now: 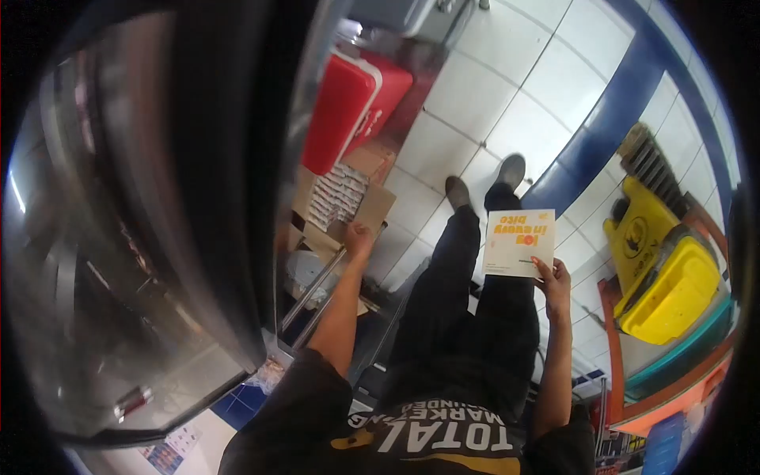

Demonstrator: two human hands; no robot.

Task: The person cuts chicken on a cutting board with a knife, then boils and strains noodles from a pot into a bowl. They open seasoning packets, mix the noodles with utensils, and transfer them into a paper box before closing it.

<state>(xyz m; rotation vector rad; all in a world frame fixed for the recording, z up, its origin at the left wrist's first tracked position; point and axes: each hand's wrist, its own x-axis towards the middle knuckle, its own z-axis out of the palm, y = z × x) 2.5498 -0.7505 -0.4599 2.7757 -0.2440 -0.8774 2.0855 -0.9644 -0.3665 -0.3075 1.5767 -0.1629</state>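
Note:
My right hand (pixel 556 283) grips the lower right corner of a square cream card or flat packet (pixel 507 245) with orange and yellow print, held over my legs. The print faces up and looks upside down. My left hand (pixel 359 240) has its fingers closed at the lower edge of a brown cardboard flap (pixel 374 207). This flap belongs to an open carton holding rows of small wrapped packets (pixel 336 195). Metal rails (pixel 318 283) run just below my left hand.
A red cooler box (pixel 348 107) stands beyond the carton. Dark glass-like panels (pixel 158 237) fill the left side. At the right are a yellow floor sign (pixel 637 233), a yellow bin (pixel 673 289) and an orange-edged counter (pixel 613 340). White tiles (pixel 451 103) cover the floor.

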